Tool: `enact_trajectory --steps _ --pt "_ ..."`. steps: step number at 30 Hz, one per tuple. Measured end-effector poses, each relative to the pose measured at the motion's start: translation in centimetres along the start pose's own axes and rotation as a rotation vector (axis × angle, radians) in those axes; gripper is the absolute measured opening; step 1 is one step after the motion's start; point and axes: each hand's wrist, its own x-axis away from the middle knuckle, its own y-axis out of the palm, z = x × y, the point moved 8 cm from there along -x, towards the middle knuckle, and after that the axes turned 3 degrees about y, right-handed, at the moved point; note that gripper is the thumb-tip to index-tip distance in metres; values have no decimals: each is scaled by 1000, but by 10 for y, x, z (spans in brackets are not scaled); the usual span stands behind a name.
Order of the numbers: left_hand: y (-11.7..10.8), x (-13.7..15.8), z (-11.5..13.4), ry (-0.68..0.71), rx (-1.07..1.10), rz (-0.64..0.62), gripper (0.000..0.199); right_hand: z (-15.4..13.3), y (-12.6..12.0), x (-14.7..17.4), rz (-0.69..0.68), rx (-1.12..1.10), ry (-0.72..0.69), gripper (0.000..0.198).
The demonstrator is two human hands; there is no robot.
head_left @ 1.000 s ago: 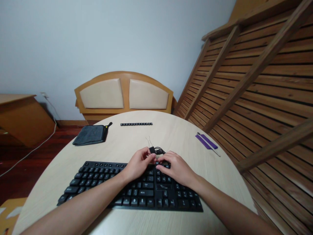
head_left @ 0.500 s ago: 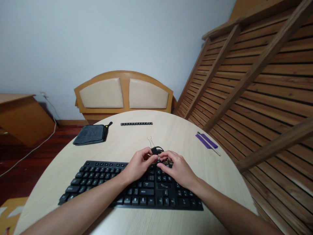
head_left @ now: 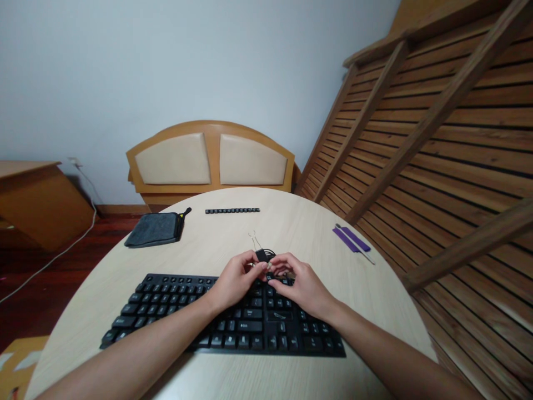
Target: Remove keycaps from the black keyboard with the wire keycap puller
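Observation:
My left hand (head_left: 238,279) pinches the black handle of a wire keycap puller (head_left: 261,255) above the keyboard's back edge. Two thin wire prongs on it point away from me. Close beside it, my right hand (head_left: 303,282) is curled with thumb and forefinger around a small black keycap (head_left: 270,275); the fingers partly hide it. Both hands' fingertips almost meet at a small pale piece I cannot make out. Under my hands and forearms lies a black keyboard (head_left: 250,314). Its coiled black cable (head_left: 270,253) shows just behind my fingers.
A strip of small black keycaps (head_left: 232,210) lies at the back of the round table (head_left: 291,216). A dark grey pouch (head_left: 154,229) sits at the left. Purple strips (head_left: 345,239) with a thin white brush (head_left: 356,245) lie at the right, beside leaning wooden slats (head_left: 420,161).
The puller has tilted slightly in my left fingers, its prongs shifting a little left and up. My right fingertips have shifted slightly. The keyboard stays in place.

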Motion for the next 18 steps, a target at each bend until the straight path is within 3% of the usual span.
enact_trajectory --steps 8,18 --pt "-4 -1 -2 25 9 20 24 -3 0 -1 -34 -37 3 26" --pt "-5 -1 -2 0 39 34 26 -19 -1 1 -56 284 -163 18"
